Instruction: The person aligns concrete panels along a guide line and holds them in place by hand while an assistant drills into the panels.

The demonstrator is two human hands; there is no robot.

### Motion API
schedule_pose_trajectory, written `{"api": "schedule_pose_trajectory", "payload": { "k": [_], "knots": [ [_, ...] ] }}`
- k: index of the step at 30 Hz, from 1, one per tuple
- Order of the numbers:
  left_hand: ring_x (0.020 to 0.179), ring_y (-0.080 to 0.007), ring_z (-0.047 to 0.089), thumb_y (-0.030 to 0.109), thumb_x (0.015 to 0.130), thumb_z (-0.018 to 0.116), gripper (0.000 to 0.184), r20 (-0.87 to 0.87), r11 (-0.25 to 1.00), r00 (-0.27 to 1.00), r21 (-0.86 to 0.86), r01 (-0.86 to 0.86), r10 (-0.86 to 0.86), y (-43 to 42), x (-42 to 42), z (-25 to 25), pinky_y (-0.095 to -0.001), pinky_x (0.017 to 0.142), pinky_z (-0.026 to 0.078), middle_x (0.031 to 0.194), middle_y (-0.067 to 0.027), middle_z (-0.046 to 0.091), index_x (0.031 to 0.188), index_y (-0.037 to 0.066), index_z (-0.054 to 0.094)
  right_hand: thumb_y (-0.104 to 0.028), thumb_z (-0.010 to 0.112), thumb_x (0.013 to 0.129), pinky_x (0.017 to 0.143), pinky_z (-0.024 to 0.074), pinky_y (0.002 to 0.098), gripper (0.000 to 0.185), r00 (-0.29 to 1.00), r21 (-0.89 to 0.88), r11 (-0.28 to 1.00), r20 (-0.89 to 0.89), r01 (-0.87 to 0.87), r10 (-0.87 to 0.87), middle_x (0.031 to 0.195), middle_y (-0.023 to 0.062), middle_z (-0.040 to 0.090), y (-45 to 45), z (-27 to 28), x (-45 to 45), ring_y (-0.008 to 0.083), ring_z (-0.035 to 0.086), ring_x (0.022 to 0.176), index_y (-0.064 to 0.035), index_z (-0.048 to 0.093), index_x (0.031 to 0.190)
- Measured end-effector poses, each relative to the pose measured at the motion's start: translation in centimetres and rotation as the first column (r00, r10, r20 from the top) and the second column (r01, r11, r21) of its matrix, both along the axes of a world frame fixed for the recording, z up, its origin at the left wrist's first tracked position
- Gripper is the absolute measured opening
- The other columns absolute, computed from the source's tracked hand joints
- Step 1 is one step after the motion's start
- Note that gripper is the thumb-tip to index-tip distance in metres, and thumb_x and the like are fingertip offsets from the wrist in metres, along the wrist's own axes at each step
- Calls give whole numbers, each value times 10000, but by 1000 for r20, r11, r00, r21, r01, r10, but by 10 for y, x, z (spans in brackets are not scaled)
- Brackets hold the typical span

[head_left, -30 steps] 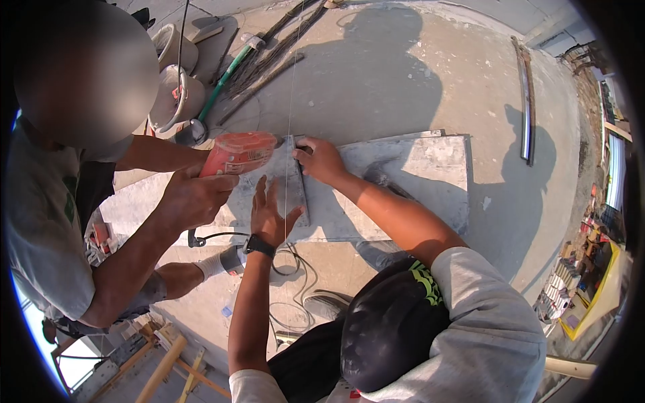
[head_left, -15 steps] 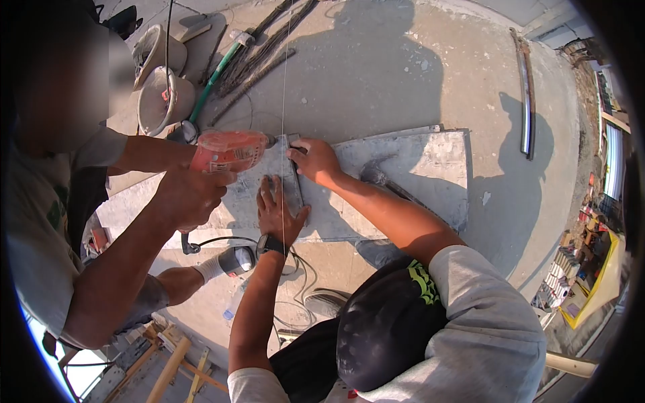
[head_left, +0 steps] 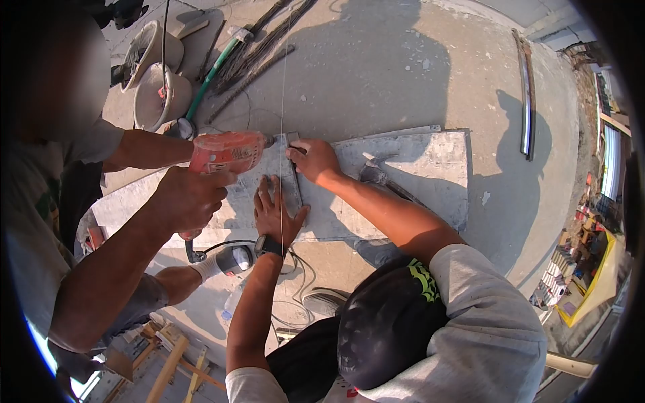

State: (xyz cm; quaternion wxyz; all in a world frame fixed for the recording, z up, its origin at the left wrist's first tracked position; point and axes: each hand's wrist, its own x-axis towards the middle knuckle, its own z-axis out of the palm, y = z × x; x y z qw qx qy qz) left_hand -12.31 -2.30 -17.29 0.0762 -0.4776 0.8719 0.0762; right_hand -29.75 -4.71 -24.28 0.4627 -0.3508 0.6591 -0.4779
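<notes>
My left hand (head_left: 275,213), with a dark watch on its wrist, lies palm down and fingers spread on a grey, plaster-smeared board (head_left: 245,195). Beside it my right hand (head_left: 314,161) curls its fingers around the board's dark right edge near the far corner. A co-worker's hand (head_left: 191,198) grips a red power drill (head_left: 228,153) by its handle. The drill's chuck points at the board's far end, just left of my right fingers; whether a bit touches the board I cannot tell. A hammer (head_left: 376,173) lies to the right of my hands.
A longer board (head_left: 443,151) lies beneath. A taut string (head_left: 283,80) crosses the view. Buckets (head_left: 156,101), a green-handled tool (head_left: 211,80) and rods (head_left: 259,74) are at the far left. A cord (head_left: 302,269) coils near a shoe (head_left: 324,300). Metal strips (head_left: 526,101) lie right.
The drill and the co-worker's arm have shifted very slightly left. My left fingers have edged a little left on the board; my right hand keeps its hold.
</notes>
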Motion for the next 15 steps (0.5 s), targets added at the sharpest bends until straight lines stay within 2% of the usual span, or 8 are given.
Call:
{"api": "schedule_pose_trajectory", "payload": {
  "k": [5, 7, 15],
  "knots": [
    [1358, -453, 368, 430, 701, 840, 1058, -24, 1000, 1000, -14, 7, -7, 0, -1, 1, -529, 1065, 427, 1557, -230, 300, 1539, 71, 306, -297, 683, 918, 656, 535, 331, 366, 1000, -3, 1000, -17, 6, -6, 803, 159, 725, 1, 2, 0, 190, 702, 613, 6, 707, 1123],
    [1347, -470, 380, 437, 708, 840, 1048, -8, 1000, 1000, -5, 5, -5, 1, -4, 5, -535, 1052, 428, 1521, -270, 330, 1530, 49, 318, -298, 682, 918, 655, 535, 331, 363, 1000, -7, 1000, -26, 5, -6, 797, 156, 724, 1, 2, 0, 192, 702, 612, 4, 709, 1118],
    [1349, -461, 383, 428, 711, 836, 1033, 4, 1000, 1000, -10, 6, -6, 0, -3, 4, -535, 1039, 436, 1521, -267, 330, 1527, 52, 327, -304, 679, 917, 655, 531, 336, 350, 999, -36, 999, -32, 12, -13, 782, 150, 718, 1, 1, 0, 194, 703, 615, -3, 718, 1091]
  ]
}}
